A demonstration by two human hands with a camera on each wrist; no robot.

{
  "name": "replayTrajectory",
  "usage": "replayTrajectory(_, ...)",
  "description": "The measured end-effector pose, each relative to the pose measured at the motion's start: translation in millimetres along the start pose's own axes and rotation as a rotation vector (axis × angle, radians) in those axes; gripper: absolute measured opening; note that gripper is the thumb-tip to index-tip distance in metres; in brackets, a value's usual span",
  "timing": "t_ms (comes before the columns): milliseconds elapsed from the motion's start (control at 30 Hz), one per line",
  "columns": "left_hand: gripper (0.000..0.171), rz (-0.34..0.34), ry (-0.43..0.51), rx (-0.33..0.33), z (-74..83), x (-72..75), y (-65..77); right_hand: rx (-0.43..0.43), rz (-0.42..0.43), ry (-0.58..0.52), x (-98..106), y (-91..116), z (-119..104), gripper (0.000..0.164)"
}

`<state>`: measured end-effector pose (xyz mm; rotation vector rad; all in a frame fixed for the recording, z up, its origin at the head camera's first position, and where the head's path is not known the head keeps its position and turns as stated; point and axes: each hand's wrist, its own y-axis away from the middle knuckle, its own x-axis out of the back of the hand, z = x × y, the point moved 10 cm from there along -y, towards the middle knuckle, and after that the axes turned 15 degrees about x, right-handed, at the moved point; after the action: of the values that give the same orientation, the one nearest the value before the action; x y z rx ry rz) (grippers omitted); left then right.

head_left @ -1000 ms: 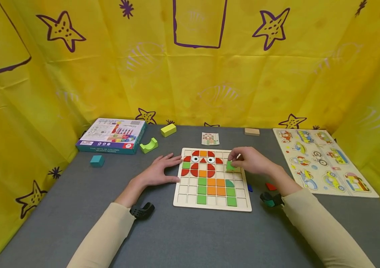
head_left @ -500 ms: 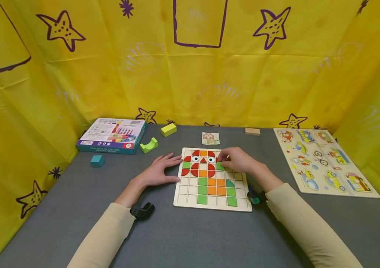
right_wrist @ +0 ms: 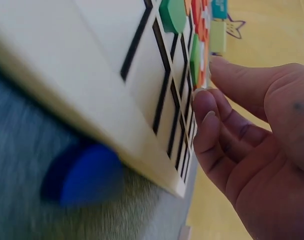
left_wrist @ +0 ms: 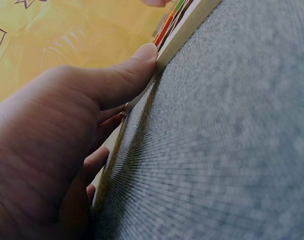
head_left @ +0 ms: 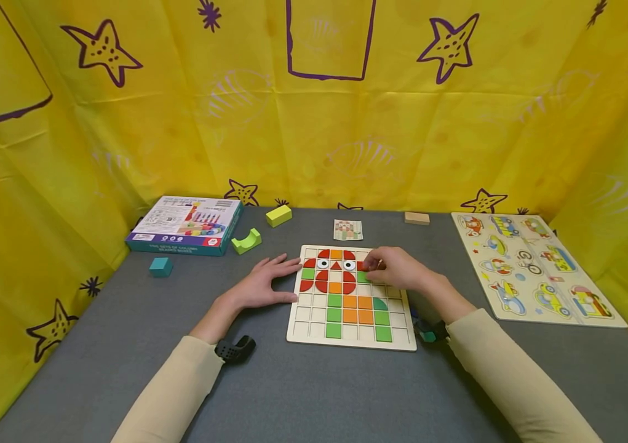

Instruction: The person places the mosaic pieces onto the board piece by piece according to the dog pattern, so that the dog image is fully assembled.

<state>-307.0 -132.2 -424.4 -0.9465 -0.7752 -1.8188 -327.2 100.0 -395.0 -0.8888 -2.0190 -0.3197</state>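
A wooden grid board (head_left: 297,329) lies in front of me with red, orange and green tiles forming a picture with two eyes. My left hand (head_left: 261,283) rests at its left edge, fingers spread; in the left wrist view the thumb (left_wrist: 142,55) touches the board's side. My right hand (head_left: 399,269) is over the board's upper right, fingers bent. Its fingertips are right at a green square tile (head_left: 361,277), which lies in a cell beside the right eye. In the right wrist view, a gap shows between thumb (right_wrist: 237,77) and index finger.
A blue piece (right_wrist: 92,175) lies by the board's right edge. Behind stand a picture card (head_left: 348,229), a yellow block (head_left: 278,215), a green arch block (head_left: 246,240) and a wooden block (head_left: 416,218). A box (head_left: 181,224) and teal cube (head_left: 161,266) are left, a puzzle board (head_left: 535,271) right.
My right hand has moved left across the board with the green tile, which now lies in a cell; its thumb and index finger have parted. The left hand has stayed still.
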Motion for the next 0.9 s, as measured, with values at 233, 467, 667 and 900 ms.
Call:
replayTrajectory(233, 0.076, 0.004, 0.003, 0.001, 0.0, 0.7, -0.2, -0.021, 0.042, 0.021, 22.1, 25.8, 5.5, 0.013)
replayTrajectory(467, 0.075, -0.001, 0.015, -0.006, 0.3, 0.7, 1.2, 0.001, 0.074, 0.066, 41.9, 58.9, 5.6, 0.013)
replayTrajectory(667, 0.075, 0.004, 0.006, -0.011, 0.9, 1.5, 2.1, -0.004, 0.076, 0.087, 49.9, 90.0, 9.7, 0.011)
replayTrajectory(900, 0.076, 0.003, -0.017, -0.004, 0.6, 0.2, 1.3, -0.046, -0.033, 0.018, 42.1, 123.8, 16.8, 0.024)
